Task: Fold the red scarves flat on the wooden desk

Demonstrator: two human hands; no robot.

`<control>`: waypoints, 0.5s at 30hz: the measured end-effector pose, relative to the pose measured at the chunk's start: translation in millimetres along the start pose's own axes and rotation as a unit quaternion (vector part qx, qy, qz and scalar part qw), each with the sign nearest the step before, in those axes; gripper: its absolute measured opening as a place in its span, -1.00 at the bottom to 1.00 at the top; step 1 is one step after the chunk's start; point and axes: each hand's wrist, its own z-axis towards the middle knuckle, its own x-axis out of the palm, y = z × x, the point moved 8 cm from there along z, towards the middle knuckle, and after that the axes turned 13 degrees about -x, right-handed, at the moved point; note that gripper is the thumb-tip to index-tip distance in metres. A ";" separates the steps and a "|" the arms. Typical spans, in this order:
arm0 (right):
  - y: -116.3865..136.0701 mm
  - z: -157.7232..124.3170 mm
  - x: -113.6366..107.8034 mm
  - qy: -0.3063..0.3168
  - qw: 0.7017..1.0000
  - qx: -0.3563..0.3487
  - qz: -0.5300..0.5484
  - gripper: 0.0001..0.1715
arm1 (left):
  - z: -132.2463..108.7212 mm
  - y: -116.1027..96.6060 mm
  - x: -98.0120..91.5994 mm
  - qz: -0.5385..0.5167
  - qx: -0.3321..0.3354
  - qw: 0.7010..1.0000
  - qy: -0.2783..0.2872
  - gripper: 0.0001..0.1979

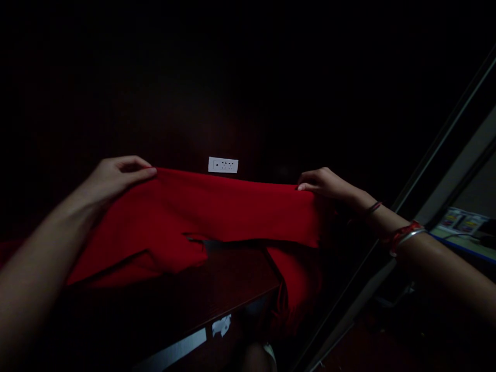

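Observation:
A piece of red cloth (232, 206) is stretched between my two hands, its upper edge nearly straight. My left hand (122, 173) pinches that edge at the left, thumb against fingers. At the right end, my right hand (320, 182) grips the same edge, with the thumb in front. The cloth's lower left part spreads over a dark wooden table (240, 271), where a fold and an uneven edge show. More red fabric (300, 274) hangs down past the table's right end; whether it is one piece with the held cloth I cannot tell.
A white socket plate (223, 165) is on the dark wall behind the cloth. Below the table edge are a pale strip (178, 351) and a torn white scrap (221, 326). A slanted frame (437, 170) runs along the right, with a lighter surface (461, 237) holding packets beyond it.

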 end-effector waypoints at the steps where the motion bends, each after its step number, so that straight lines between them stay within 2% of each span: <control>1: 1.0 0.5 4.9 0.002 1.000 0.002 0.031 -0.62 | -1.6 -1.5 -7.7 -0.007 -0.003 1.000 -0.015 -0.55; 5: -4.3 3.2 17.5 0.029 0.992 0.027 0.122 -0.53 | -6.2 -10.0 -26.6 0.058 0.012 0.996 -0.071 -0.59; 8: -19.4 10.9 27.3 0.082 0.990 0.042 0.108 -0.58 | -2.3 -15.7 -15.9 0.154 0.068 0.984 -0.065 -0.64; 11: -43.6 24.3 47.1 0.118 0.991 0.068 -0.005 -0.74 | 0.1 -9.5 24.2 0.263 0.150 0.952 -0.031 -0.69; 13: -57.4 31.1 69.8 0.131 0.982 0.101 -0.087 -0.82 | -6.8 -1.5 59.5 0.349 0.231 0.908 -0.029 -0.71; 15: -63.4 33.4 95.2 0.124 0.972 0.140 -0.144 -0.77 | -16.4 11.0 92.9 0.426 0.286 0.858 -0.027 -0.67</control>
